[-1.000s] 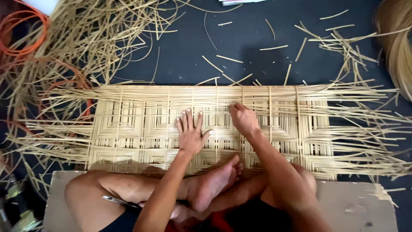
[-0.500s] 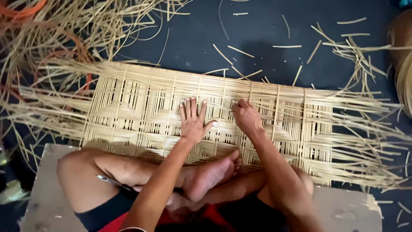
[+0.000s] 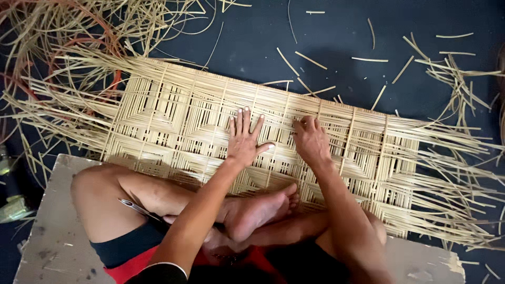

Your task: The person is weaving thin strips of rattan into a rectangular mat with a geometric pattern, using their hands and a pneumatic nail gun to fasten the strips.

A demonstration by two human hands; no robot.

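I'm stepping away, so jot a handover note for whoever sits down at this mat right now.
Left hand: flat on the woven mat, fingers spread, holding nothing.
Right hand: fingers curled, pressing at the strips mid-mat.
Mat lies on the dark floor before the crossed legs. A slim metal tool rests on the left thigh.
Done: the centre is woven in a square pattern.
Left: loose strip ends stick out both sides.

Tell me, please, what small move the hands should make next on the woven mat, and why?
Probably the right hand should push the strand under its curled fingertips tighter into the woven mat, while the left hand, lying flat with fingers spread, holds the weave down. Loose strand ends remain unwoven at the side.
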